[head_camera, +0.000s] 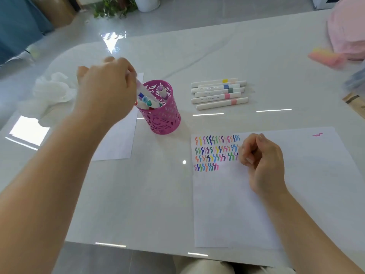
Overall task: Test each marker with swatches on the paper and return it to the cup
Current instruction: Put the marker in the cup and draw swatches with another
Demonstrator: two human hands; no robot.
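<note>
A pink cut-out pen cup [164, 117] stands mid-table with several white markers in it, coloured caps up. My left hand [104, 89] hovers at the cup's left rim, shut on a white marker [140, 87] whose lower end is inside the cup. A white paper [256, 204] lies front right, with rows of coloured squiggle swatches [216, 153] in its upper left corner. My right hand [260, 161] rests on this paper just right of the swatches, fingers curled, nothing visible in it.
Several white markers with coloured bands [219, 92] lie in a row behind the paper. A second white sheet [118, 139] lies left of the cup, crumpled clear plastic [52, 89] beyond it. A pink object [347, 30] and a yellow-pink sponge-like item [325, 57] sit far right.
</note>
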